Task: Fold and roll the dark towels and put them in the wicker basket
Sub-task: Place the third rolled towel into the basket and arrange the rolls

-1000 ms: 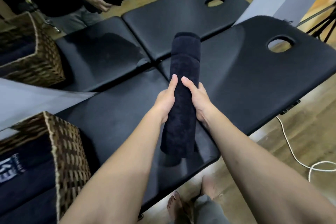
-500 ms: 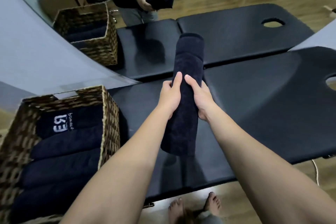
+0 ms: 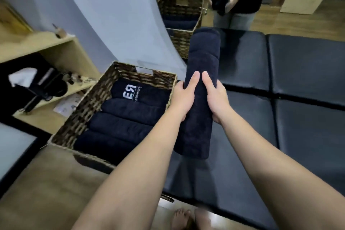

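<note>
Navy rolled towel (image 3: 202, 87), brown woven wicker basket (image 3: 93, 106), black padded table (image 3: 298, 73).

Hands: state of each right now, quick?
Left hand: grips the rolled dark towel from its left side.
Right hand: grips the same towel from its right side.

Held lengthwise above the black padded massage table (image 3: 298, 129): the rolled dark towel (image 3: 202, 87), left hand (image 3: 182, 99) on its left flank, right hand (image 3: 216, 97) on its right. Just left of it, the woven wicker basket (image 3: 97, 99), with four rolled dark towels (image 3: 127, 117) inside, side by side. Further left, a pale wooden shelf unit (image 3: 61, 56).
</note>
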Action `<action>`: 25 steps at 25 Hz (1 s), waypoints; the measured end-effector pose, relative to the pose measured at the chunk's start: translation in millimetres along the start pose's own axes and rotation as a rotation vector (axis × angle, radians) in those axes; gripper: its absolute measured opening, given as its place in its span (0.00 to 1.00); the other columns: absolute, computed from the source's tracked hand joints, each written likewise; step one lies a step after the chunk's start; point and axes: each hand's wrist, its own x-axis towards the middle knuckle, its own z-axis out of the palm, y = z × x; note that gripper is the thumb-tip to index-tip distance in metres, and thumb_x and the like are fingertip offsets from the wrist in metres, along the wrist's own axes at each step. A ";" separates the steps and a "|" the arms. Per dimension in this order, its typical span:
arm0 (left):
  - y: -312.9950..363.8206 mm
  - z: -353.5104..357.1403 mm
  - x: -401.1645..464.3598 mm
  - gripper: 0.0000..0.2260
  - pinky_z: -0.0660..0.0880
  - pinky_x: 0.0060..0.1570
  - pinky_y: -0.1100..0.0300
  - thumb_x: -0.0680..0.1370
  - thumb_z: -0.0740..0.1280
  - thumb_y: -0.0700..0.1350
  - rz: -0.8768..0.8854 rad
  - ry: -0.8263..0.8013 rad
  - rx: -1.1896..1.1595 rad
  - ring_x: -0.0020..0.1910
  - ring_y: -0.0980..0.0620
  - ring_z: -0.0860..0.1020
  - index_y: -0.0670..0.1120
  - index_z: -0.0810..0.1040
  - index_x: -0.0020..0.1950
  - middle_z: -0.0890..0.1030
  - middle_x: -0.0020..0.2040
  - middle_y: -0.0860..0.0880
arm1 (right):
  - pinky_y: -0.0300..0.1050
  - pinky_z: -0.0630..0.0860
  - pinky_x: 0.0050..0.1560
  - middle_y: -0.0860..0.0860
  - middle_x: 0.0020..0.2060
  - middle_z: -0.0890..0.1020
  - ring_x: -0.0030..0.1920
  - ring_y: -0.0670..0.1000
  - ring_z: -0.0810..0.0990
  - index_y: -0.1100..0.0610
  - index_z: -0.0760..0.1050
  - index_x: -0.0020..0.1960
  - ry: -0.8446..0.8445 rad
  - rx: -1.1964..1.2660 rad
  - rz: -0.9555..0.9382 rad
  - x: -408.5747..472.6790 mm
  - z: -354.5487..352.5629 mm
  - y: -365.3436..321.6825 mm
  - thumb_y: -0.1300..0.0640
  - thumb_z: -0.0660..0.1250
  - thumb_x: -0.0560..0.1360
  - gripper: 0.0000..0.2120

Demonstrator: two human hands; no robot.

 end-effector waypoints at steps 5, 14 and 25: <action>6.6 -53.3 -13.4 0.30 0.83 0.52 0.52 0.71 0.72 0.68 0.006 0.091 -0.249 0.51 0.53 0.85 0.50 0.79 0.64 0.86 0.54 0.52 | 0.55 0.82 0.59 0.49 0.55 0.86 0.55 0.51 0.86 0.51 0.77 0.65 -0.270 -0.084 -0.010 3.2 48.1 -13.6 0.36 0.70 0.75 0.26; -11.1 -112.0 -57.8 0.35 0.81 0.57 0.46 0.69 0.74 0.69 0.054 0.271 -0.424 0.55 0.48 0.85 0.50 0.76 0.69 0.85 0.59 0.49 | 0.54 0.80 0.60 0.47 0.57 0.85 0.56 0.50 0.85 0.47 0.76 0.67 -0.559 -0.204 0.033 -24.6 108.6 -2.2 0.29 0.72 0.68 0.34; -25.6 -164.9 -85.5 0.32 0.80 0.59 0.44 0.71 0.72 0.68 0.080 0.377 -0.643 0.55 0.42 0.84 0.47 0.81 0.65 0.85 0.57 0.44 | 0.49 0.80 0.61 0.44 0.62 0.81 0.58 0.45 0.83 0.47 0.66 0.74 -0.754 -0.372 -0.035 -62.2 146.8 -0.5 0.33 0.74 0.69 0.39</action>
